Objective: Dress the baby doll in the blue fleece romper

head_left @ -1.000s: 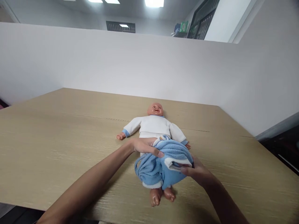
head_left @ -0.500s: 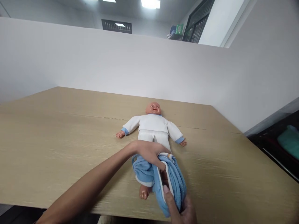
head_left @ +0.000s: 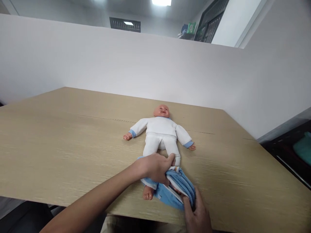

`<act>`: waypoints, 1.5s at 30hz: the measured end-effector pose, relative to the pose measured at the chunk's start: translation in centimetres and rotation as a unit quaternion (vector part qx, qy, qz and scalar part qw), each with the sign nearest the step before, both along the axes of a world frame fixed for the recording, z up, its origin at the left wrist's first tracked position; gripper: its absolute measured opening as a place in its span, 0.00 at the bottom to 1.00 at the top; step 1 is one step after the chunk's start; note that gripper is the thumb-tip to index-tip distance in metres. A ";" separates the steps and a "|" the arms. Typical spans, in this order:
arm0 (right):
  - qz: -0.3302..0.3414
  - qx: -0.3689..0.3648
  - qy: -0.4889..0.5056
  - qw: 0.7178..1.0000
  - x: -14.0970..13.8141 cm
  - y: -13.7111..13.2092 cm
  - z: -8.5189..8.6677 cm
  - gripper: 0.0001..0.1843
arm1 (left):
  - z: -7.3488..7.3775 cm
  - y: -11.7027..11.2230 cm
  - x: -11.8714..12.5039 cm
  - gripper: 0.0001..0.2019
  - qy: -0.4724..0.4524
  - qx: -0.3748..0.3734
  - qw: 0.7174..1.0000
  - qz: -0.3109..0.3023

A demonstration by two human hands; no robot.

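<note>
Doll (head_left: 161,129) flat on table (head_left: 60,145), blue trousers (head_left: 181,191) bunched at shins.
L hand (head_left: 154,168) & R hand (head_left: 198,215) each clench the trousers, one per side, so cloth sits gathered.

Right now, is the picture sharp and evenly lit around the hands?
Head view: soft, even light, no glare on the table; ceiling lamp blown out; doll sharp; left hand and right hand on the blue trousers slightly soft.

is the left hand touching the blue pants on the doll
Touching. The head view shows the left hand gripping the bunched blue pants low on the doll.
</note>
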State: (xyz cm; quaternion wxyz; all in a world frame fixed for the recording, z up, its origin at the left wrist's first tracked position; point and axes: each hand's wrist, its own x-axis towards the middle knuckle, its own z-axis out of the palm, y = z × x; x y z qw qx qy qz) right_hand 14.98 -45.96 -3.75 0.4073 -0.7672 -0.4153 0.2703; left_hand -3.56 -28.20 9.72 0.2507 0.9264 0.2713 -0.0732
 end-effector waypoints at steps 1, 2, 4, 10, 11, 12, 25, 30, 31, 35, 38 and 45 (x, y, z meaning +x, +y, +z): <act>0.012 0.008 0.043 0.999 0.4 0.2 -0.4 0.36 | -0.2 0.1 -0.3 0.37 -0.021 -0.013 1.000 0.003; 0.030 0.018 0.086 0.996 0.7 0.5 -0.6 0.33 | -0.4 0.2 -0.7 0.37 -0.046 -0.033 0.998 0.011; 0.084 0.047 0.156 0.983 1.0 1.2 -0.4 0.29 | -0.6 0.4 -1.5 0.37 -0.102 -0.086 0.990 0.035; 0.134 0.155 0.196 0.959 -1.0 4.0 4.5 0.33 | -0.4 -0.1 -3.5 0.31 -0.258 -0.199 0.943 0.067; 0.135 0.161 0.186 0.960 -1.2 4.5 5.3 0.32 | -0.4 -0.2 -3.7 0.29 -0.273 -0.199 0.939 0.066; 0.143 0.161 0.171 0.961 -1.1 5.1 6.0 0.29 | -0.4 -0.3 -3.8 0.26 -0.284 -0.189 0.938 0.064; 0.302 0.045 0.163 0.938 6.8 10.8 6.1 0.37 | 0.2 -0.5 -8.8 0.25 -0.260 -0.025 0.958 0.116; 0.318 0.121 0.176 0.924 4.4 16.1 8.0 0.19 | -1.5 1.5 -8.2 0.15 -0.374 -0.134 0.895 0.203; 0.308 0.123 0.195 0.923 4.1 17.0 7.8 0.19 | -1.9 1.8 -8.0 0.17 -0.387 -0.146 0.882 0.226; 0.249 0.071 0.280 0.924 3.6 18.7 4.9 0.23 | -4.1 2.0 -8.2 0.26 -0.378 -0.199 0.847 0.316; 0.229 0.039 0.299 0.925 3.7 18.5 3.0 0.27 | -5.6 1.7 -8.7 0.29 -0.366 -0.288 0.822 0.330; 0.347 0.049 0.262 0.899 4.3 17.8 5.2 0.26 | -5.4 3.0 -9.4 0.21 -0.404 -0.314 0.801 0.311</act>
